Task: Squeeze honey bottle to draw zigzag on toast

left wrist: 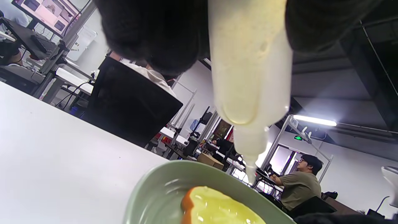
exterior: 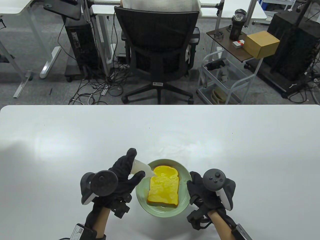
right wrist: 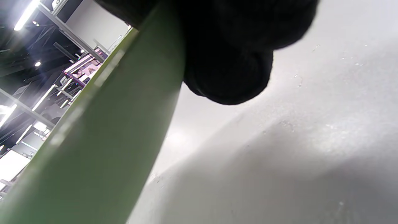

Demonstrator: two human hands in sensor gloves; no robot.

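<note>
Honey bottle [exterior: 141, 169] between left hand [exterior: 120, 175] fingers [exterior: 130, 155], nozzle over toast [exterior: 163, 186].

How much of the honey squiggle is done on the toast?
Done: the toast on the green plate already looks glossy yellow all over, though no clear zigzag lines show. In hand: the left hand grips the honey bottle, nozzle tilted down at the toast's far-left corner, while the right hand rests against the plate's rim. Left: finishing and setting the bottle down.
</note>
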